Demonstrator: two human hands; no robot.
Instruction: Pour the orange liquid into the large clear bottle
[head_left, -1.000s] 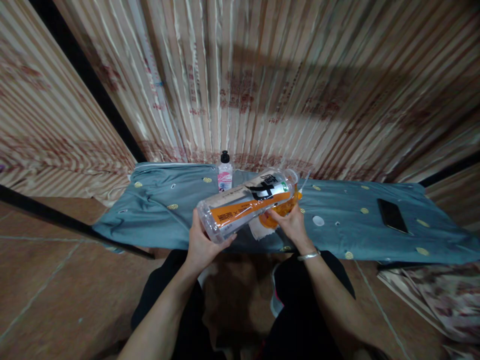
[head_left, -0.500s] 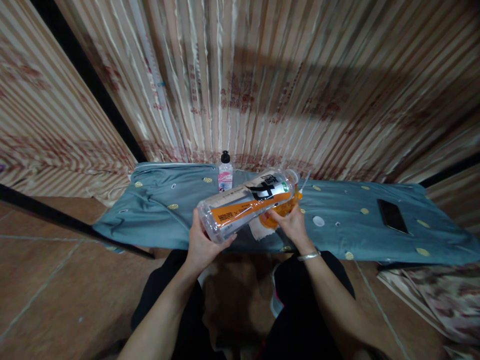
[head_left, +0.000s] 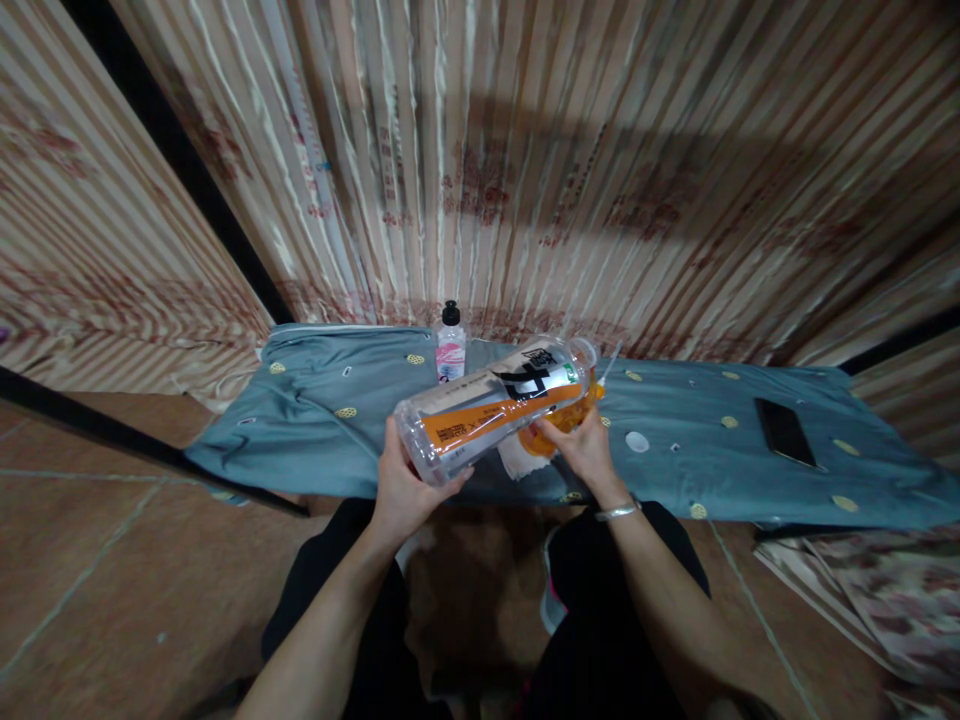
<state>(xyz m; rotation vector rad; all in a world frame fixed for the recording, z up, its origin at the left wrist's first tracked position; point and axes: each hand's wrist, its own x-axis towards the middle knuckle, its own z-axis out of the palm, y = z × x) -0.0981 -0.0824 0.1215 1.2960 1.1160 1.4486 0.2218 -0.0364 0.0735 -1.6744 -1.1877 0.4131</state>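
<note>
My left hand [head_left: 405, 488] grips the base of a large clear plastic bottle [head_left: 491, 405] with an orange and black label. The bottle is tipped nearly flat, its mouth pointing right over an orange cup [head_left: 559, 415]. My right hand [head_left: 581, 450] wraps around that orange cup, which sits on a pale cloth or napkin [head_left: 516, 458] on the blue-grey covered table [head_left: 315, 430]. A silver bracelet is on my right wrist.
A small bottle [head_left: 450, 345] with a pink label and black cap stands at the table's back edge. A white cap [head_left: 637, 441] lies right of the cup. A black phone [head_left: 784, 430] lies far right. Striped curtain behind; tiled floor below.
</note>
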